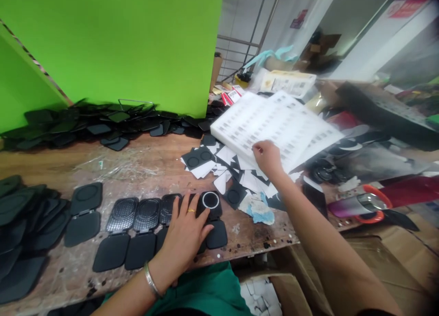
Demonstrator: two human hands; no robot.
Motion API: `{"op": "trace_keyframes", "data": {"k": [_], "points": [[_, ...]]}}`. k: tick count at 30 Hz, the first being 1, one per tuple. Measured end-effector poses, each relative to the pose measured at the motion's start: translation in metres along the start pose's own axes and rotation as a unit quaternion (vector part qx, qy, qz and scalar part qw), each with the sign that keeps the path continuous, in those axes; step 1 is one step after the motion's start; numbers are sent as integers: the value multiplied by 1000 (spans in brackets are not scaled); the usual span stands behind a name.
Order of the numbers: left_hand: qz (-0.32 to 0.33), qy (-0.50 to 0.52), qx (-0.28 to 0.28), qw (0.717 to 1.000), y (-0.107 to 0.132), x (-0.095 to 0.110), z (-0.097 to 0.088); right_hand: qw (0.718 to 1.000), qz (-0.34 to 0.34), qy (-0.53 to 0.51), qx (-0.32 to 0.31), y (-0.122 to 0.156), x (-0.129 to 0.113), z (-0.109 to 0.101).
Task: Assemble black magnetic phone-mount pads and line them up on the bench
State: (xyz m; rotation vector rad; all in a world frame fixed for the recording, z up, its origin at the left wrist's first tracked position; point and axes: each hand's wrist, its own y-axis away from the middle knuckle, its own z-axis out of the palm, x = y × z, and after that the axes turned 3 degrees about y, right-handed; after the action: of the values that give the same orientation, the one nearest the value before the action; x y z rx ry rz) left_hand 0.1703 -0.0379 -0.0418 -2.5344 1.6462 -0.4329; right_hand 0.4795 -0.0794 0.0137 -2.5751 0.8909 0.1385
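My left hand [187, 231] lies flat with fingers spread on a row of black hinged plastic parts [137, 215] near the front edge of the worn wooden bench [137, 165]. Its fingertips touch the rightmost part, which carries a white ring [210, 200]. My right hand [267, 158] reaches further back to the near edge of a white foam tray [274, 124] with rows of small slots. Its fingers are curled in a pinch at that edge; what they hold is hidden. Under and beside it lie several white backing sheets with black square pads [199, 159].
Heaps of black plastic shells lie along the green wall [103, 121] and at the left edge [24, 233]. A purple and red bottle [360, 206] lies on the right. Cardboard boxes [387, 256] stand below the bench front, one with paper scraps. Clutter fills the back right.
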Motion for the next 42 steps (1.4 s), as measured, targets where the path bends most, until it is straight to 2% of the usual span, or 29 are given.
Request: {"op": "trace_keyframes", "data": {"k": [3, 8, 15, 24, 30, 33, 36, 38, 40, 42], "points": [[7, -2, 2, 1000, 0, 1, 0, 1000, 19, 17, -11, -27, 7, 8], [3, 3, 10, 1000, 6, -3, -3, 997, 36, 52, -49, -40, 3, 21], [-31, 4, 5, 999, 21, -18, -12, 992, 32, 97, -78, -39, 1, 18], [-67, 6, -7, 998, 35, -25, -16, 970, -71, 223, -71, -27, -8, 27], [-73, 0, 7, 997, 37, -27, -13, 968, -78, 229, -69, -27, -13, 24], [-68, -2, 14, 998, 37, -27, -11, 975, -63, 207, -43, -25, -13, 18], [-71, 2, 27, 997, 38, -26, -10, 988, -35, 150, 13, -22, -15, 7], [-73, 2, 31, 997, 40, -25, -11, 997, -5, 62, 55, -20, -20, -2], [-70, 2, 30, 997, 43, -23, -12, 994, 23, -72, 79, -13, -28, -11], [-68, 6, 30, 997, 48, -22, -12, 976, 33, -208, 53, 1, -40, -15]]}}
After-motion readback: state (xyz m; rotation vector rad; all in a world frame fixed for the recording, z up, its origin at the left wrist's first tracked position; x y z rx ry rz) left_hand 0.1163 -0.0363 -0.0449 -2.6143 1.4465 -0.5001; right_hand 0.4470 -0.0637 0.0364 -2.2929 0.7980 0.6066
